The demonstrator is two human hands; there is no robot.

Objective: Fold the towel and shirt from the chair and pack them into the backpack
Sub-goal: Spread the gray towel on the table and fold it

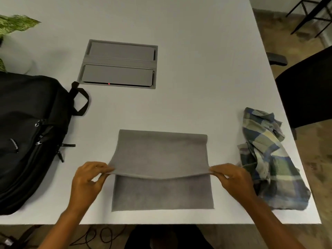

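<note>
Holding the grey towel point(161, 155) at lower centre of the frame, I've got one corner of its upper layer in each hand: left hand point(86, 180) with fingers point(106, 168) pinched shut on the left corner, right hand point(233, 180) pinched on the right one. That layer is lifted off the white bench point(197, 78) and sags between my hands, while the lower layer lies flat near the bench's bottom edge. Just right of my right hand, the plaid shirt point(269, 159) lies crumpled on the bench. At the left edge the black backpack point(30, 132) lies on its side. Above centre sits a grey cable hatch point(119, 63), leaves point(14, 24) at upper left, a dark chair point(309, 87) at the right.
</note>
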